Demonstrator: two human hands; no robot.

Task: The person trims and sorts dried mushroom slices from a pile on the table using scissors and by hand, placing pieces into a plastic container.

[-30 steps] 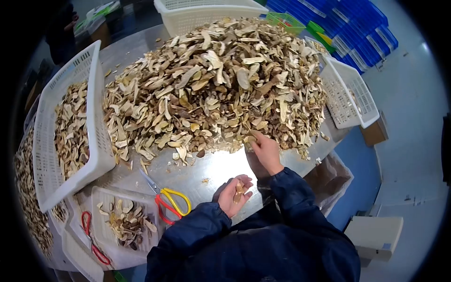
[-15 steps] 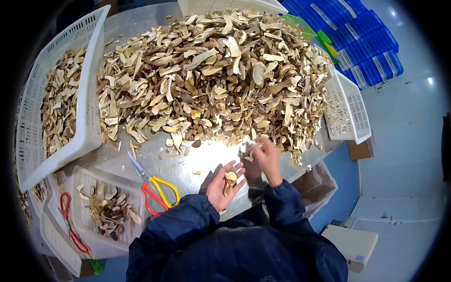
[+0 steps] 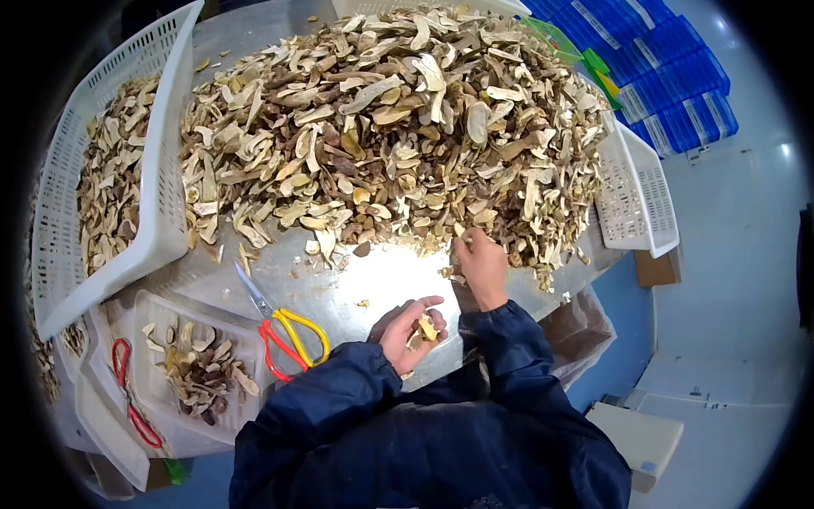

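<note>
A large heap of dried mushroom slices (image 3: 381, 127) covers the steel table. My left hand (image 3: 400, 341), palm up with its fingers curled, holds a few pale mushroom slices (image 3: 426, 327) near the table's front edge. At the heap's lower edge, my right hand (image 3: 485, 270) is closed in a pinch. A pale slice (image 3: 459, 230) shows at its fingertips, though the fingers partly hide the grip. Left of my left hand lie scissors (image 3: 288, 339) with one red and one yellow handle.
A white basket (image 3: 161, 195) of slices stands tilted at the left. Below it are a shallow tray (image 3: 246, 335) with slices and red-handled scissors (image 3: 123, 382). Another white basket (image 3: 632, 191) is at the right, a lined bin (image 3: 581, 335) below it. Blue crates (image 3: 670, 93) stand behind.
My right hand has moved slightly up to the heap's edge and closed in a pinch. The fingers of my left hand have curled round its slices. The view has shifted slightly.
</note>
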